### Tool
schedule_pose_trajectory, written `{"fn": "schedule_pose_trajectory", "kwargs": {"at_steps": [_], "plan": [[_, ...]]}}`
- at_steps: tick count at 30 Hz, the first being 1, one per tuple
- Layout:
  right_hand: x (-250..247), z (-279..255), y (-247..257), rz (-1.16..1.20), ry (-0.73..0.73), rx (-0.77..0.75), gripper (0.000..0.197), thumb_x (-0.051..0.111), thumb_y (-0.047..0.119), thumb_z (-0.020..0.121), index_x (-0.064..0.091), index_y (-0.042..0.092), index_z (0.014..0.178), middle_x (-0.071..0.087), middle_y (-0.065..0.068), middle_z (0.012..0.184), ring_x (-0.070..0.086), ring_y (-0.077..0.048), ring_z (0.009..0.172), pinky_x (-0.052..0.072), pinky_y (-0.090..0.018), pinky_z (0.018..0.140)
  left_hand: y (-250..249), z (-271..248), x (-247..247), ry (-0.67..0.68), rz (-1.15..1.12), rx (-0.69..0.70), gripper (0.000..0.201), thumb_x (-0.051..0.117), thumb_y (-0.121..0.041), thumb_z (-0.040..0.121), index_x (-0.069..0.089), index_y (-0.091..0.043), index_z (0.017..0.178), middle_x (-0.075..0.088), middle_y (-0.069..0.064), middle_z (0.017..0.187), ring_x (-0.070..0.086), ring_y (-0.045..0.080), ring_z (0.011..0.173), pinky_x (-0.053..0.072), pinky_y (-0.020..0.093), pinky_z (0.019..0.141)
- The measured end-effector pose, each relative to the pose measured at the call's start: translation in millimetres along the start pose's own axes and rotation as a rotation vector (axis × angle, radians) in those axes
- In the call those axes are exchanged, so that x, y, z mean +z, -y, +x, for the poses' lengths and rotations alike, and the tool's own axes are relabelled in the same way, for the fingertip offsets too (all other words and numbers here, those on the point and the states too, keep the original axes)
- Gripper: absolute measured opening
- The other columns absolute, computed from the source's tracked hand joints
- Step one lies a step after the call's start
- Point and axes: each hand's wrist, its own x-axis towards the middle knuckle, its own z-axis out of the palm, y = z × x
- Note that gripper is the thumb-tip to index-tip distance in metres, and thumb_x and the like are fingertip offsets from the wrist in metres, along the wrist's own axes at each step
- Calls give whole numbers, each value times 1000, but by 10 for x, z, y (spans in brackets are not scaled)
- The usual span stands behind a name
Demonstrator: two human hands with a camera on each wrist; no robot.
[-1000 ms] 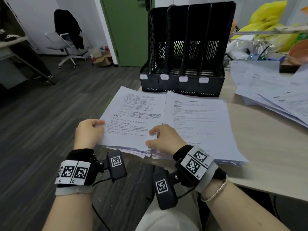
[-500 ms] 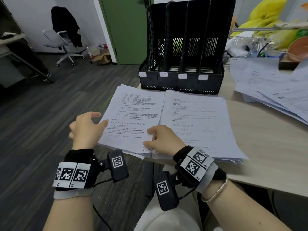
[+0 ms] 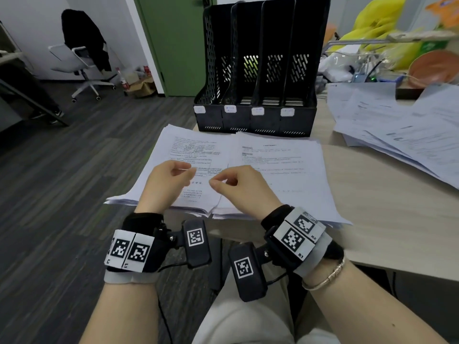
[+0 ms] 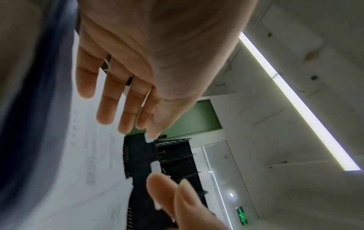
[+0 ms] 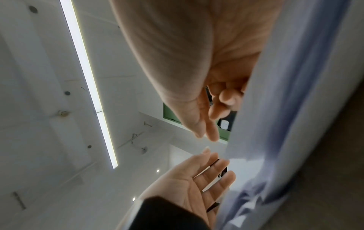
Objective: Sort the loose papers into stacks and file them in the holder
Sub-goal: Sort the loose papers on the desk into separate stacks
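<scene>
From the head view, both hands hover above two white printed paper stacks before the black four-slot plastic file holder. The left wrist view shows the left hand with straight fingers, holding nothing. The right wrist view shows the right hand loosely curled, empty.

White office chair, green door, yellow bag.

Holder slots open above — paper stacks crowd its front.
</scene>
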Motion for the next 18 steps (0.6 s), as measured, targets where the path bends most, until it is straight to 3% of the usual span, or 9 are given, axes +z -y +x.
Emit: {"fn": "schedule_pose_trajectory", "kwargs": {"at_steps": [4, 8, 13, 16, 18], "plan": [[-265, -40, 66, 54, -31, -14, 14, 61, 28, 88, 72, 20, 89, 59, 19, 70, 53, 6, 66, 37, -9, 63, -345, -66, 101, 24, -29, 121, 20, 60, -29, 90, 63, -19, 107, 69, -4, 98, 68, 9, 87, 51, 30, 79], [-607, -150, 42, 46, -54, -19, 16, 61, 25, 88, 73, 17, 95, 69, 9, 89, 60, -5, 84, 47, -20, 77, -735, -131, 291, 88, -84, 221, 7, 58, -32, 91, 63, -27, 94, 71, -6, 96, 68, 9, 86, 51, 30, 78], [-1104, -359, -79, 83, -187, 14, 15, 61, 23, 88, 73, 19, 97, 70, 10, 93, 62, -4, 89, 47, -18, 80, -1262, -229, 743, 208, -145, 310, 9, 59, -30, 91, 64, -24, 95, 71, -6, 94, 68, 7, 82, 51, 25, 74], [-1407, -527, -193, 81, -262, 40, 13, 61, 23, 88, 72, 21, 96, 69, 13, 90, 61, 0, 85, 45, -9, 74, -1509, -287, 1067, 288, -159, 339, 8, 58, -30, 92, 64, -25, 94, 72, -6, 93, 69, 7, 81, 52, 27, 75], [-1618, -633, -310, 74, -332, 67, 13, 62, 23, 88, 72, 22, 95, 69, 12, 90, 61, -1, 86, 45, -11, 75, -1631, -316, 1279, 331, -166, 343, 7, 59, -29, 91, 64, -24, 93, 72, -5, 92, 69, 9, 82, 52, 26, 74]]}}
